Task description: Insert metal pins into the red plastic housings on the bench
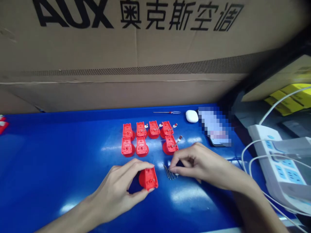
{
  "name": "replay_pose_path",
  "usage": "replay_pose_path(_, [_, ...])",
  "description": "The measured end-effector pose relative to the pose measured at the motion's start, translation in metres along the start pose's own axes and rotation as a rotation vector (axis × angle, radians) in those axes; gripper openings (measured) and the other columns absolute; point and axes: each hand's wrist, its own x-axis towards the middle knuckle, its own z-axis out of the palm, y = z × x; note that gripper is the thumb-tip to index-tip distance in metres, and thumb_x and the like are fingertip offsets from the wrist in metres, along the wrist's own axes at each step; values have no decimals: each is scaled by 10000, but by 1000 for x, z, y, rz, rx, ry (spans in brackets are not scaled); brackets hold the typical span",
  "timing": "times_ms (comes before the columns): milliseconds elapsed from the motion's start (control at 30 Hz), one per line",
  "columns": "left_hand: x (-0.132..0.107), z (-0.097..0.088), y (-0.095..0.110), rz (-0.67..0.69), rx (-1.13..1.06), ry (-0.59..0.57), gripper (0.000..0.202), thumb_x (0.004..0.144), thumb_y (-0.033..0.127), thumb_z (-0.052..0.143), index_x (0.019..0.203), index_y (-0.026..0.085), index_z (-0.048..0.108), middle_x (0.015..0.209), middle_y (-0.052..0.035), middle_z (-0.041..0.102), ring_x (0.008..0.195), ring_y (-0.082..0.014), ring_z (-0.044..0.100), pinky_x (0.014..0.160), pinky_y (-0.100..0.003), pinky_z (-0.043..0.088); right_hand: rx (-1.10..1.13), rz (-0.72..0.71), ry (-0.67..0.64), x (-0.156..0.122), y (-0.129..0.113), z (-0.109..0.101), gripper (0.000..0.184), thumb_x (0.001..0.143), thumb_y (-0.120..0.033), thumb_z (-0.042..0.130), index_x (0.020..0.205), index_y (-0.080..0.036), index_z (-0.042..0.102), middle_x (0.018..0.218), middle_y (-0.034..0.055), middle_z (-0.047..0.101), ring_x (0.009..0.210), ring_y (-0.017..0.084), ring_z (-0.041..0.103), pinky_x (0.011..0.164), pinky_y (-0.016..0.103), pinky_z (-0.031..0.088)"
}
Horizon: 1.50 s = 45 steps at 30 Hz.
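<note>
My left hand (114,187) grips a red moulded plastic housing (148,178) between thumb and fingers, just above the blue table top (60,155). My right hand (194,165) reaches to a small heap of thin metal pins (170,172), its fingertips pinched together at the heap. Whether they hold a pin cannot be seen. Beyond the hands stand several more red housings (141,146) in two rows. A few of them carry a shiny metal part (179,138) sticking out at an angle.
A small screwdriver (167,112) and a white earbud case (191,116) lie near the table's far edge, beside a pixelated phone (213,126). A white power strip (274,161) with cables sits at the right. A large cardboard box (121,64) rises behind the table.
</note>
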Motion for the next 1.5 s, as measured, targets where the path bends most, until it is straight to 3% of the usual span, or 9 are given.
replay_pose_path(167, [1, -1, 2, -8, -19, -2, 430, 993, 227, 783, 1393, 245, 626, 1063, -11, 765, 690, -108, 631, 794, -256, 605, -32, 23, -30, 2, 0, 2, 170, 994, -339, 766, 894, -242, 863, 551, -76, 476, 523, 100, 414, 546, 244, 295])
replay_pose_path(467, [1, -2, 3, -29, -17, -11, 445, 994, 242, 782, 1410, 272, 629, 1092, -2, 767, 597, -78, 566, 638, -221, 553, 26, 46, 33, -1, 6, -1, 295, 1021, -506, 749, 1033, -240, 874, 565, -69, 487, 529, 108, 422, 529, 245, 290])
replay_pose_path(633, [-2, 1, 3, -90, -111, 34, 558, 948, 269, 837, 1453, 280, 601, 885, 37, 733, 621, -97, 638, 597, -205, 566, 130, -90, 139, -3, -6, 9, 260, 1010, -488, 780, 1046, -246, 866, 570, -88, 392, 531, 106, 338, 520, 248, 278])
replay_pose_path(767, [-4, 4, 4, -159, -216, 125, 598, 932, 274, 863, 1461, 271, 584, 941, 15, 775, 678, -107, 714, 639, -206, 636, 245, -331, 215, 1, -16, 32, 237, 948, -409, 873, 1109, -239, 833, 612, -88, 515, 516, 92, 426, 515, 230, 346])
replay_pose_path(900, [-1, 2, 6, -103, -235, 208, 577, 929, 213, 862, 1440, 271, 600, 1042, -5, 818, 759, -112, 769, 730, -206, 677, 94, -518, 328, 6, -17, 56, 156, 993, -304, 829, 1128, -231, 802, 754, -49, 653, 610, 93, 563, 595, 236, 409])
replay_pose_path(1133, [-1, -1, 6, -80, -173, 225, 537, 935, 142, 809, 1424, 273, 630, 1011, 5, 798, 811, -122, 781, 809, -233, 681, -214, -548, 464, 5, -12, 62, 187, 1056, -308, 740, 1230, -239, 749, 876, -13, 742, 696, 124, 668, 661, 285, 426])
replay_pose_path(1367, [-4, 2, 5, -85, -204, 213, 528, 959, 148, 788, 1446, 266, 621, 1050, -22, 800, 808, -134, 783, 790, -259, 690, -337, -602, 488, 5, -8, 63, 172, 1089, -312, 713, 1233, -224, 747, 837, -26, 733, 657, 126, 681, 639, 289, 456])
replay_pose_path(1500, [-3, 2, 7, -120, -200, 215, 542, 965, 185, 802, 1467, 249, 605, 961, -3, 780, 633, -92, 704, 640, -214, 648, -492, -587, 581, 4, -6, 58, 154, 1093, -304, 713, 1220, -228, 758, 807, -27, 760, 674, 134, 714, 632, 285, 471])
